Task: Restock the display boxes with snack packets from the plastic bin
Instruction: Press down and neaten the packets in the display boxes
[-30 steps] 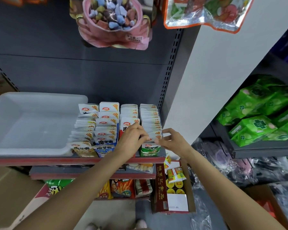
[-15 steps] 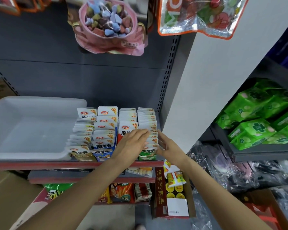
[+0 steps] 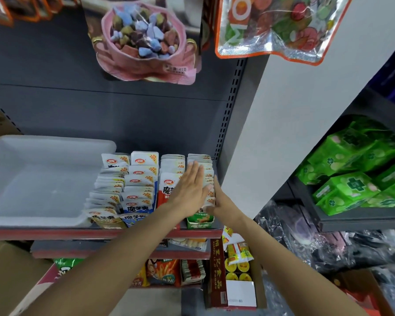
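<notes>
1. Snack packets (image 3: pixel 138 179) stand packed upright in four rows on the shelf (image 3: pixel 55 233), each row in its own display box – boxes sit side by side, touching, right up against the white bin.
2. Far-right row (image 3: pixel 203 163) is the one being handled. Its green display box (image 3: pixel 200 221) shows at the front edge of the shelf, just under the hands.
3. Left hand (image 3: pixel 191 190) lies flat on top of that row, fingers straight and together, palm down on the packet tops – pressing, not gripping anything.
4. Right hand (image 3: pixel 219 200) is against the right side of the same row, fingers straight along the packets, mostly tucked behind the left hand. Looks flat too, nothing pinched afaict.
5. Third row has a red-and-white packet (image 3: pixel 169 190) at the front, partly hidden by the left wrist.
6. Plastic bin (image 3: pixel 43 144) sits on the same shelf to the left of the boxes – white, shallow, no packets visible inside.
7. Above, a pink candy pouch (image 3: pixel 146 42) and a clear orange-edged pouch (image 3: pixel 283 28) hang in front of the dark back panel.
8. Right of the white divider, green packs (image 3: pixel 351 179) are piled on another shelf.
9. Lower down there's a brown carton (image 3: pixel 217 274) w/ yellow items, plus more snack bags under the shelf.
</notes>
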Action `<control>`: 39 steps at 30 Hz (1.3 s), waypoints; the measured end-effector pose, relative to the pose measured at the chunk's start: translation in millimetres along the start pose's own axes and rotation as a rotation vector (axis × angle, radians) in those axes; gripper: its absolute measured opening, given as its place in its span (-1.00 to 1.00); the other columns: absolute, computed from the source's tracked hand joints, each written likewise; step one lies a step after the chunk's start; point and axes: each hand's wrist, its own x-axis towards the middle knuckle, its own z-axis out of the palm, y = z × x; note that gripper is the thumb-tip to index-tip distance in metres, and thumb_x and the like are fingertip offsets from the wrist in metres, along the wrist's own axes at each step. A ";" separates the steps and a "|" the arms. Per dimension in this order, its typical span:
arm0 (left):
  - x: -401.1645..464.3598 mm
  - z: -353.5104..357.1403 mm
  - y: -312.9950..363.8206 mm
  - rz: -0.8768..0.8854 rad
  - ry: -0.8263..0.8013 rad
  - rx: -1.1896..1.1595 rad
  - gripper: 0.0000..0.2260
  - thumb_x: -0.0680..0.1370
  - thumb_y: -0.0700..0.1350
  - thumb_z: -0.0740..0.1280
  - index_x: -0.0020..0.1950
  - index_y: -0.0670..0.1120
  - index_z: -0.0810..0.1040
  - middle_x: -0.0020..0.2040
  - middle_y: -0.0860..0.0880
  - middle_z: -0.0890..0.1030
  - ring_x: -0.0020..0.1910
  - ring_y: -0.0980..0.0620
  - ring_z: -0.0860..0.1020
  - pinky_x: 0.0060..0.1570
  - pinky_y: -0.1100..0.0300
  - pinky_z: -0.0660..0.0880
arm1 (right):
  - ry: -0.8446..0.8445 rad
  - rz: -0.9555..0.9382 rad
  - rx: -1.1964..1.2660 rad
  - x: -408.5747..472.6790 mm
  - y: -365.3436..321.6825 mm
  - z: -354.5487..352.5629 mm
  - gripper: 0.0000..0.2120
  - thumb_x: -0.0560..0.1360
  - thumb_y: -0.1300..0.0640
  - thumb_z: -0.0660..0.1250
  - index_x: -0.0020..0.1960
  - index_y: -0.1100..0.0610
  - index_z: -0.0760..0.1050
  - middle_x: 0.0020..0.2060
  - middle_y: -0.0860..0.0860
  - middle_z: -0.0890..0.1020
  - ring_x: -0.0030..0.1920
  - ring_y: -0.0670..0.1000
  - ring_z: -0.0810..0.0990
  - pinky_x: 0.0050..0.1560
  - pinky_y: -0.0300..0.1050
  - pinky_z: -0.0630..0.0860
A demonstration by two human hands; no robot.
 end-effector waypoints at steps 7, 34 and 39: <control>31.7 -21.5 -10.7 0.022 0.066 0.073 -0.47 0.66 0.08 -0.08 0.55 -0.10 -0.16 0.55 -0.05 -0.21 0.53 0.04 -0.20 0.48 0.13 -0.18 | -0.080 -0.019 -0.099 10.5 -1.6 -17.2 0.18 0.36 0.32 0.47 0.46 0.11 -0.48 0.49 -0.09 -0.30 0.47 -0.18 -0.14 0.42 -0.33 0.10; -24.9 -66.2 -85.1 0.127 0.080 0.361 -0.46 0.59 0.11 0.18 0.51 -0.07 0.18 0.51 -0.01 0.20 0.50 0.02 0.09 0.47 0.14 -0.01 | 0.154 -0.270 -0.504 44.3 -75.7 -18.2 -0.52 0.56 0.20 0.23 0.46 0.14 0.26 0.47 0.06 0.26 0.46 0.06 0.21 0.43 -0.21 0.08; -20.4 -60.5 -78.7 0.203 0.065 0.440 -0.53 0.58 0.01 0.22 0.47 -0.07 0.27 0.45 -0.04 0.32 0.47 0.00 0.15 0.46 0.12 -0.04 | 0.027 -0.284 -0.857 69.8 -79.3 -3.2 -0.70 0.53 0.24 0.18 0.22 0.20 0.52 0.27 0.11 0.50 0.30 0.11 0.41 0.31 -0.10 0.30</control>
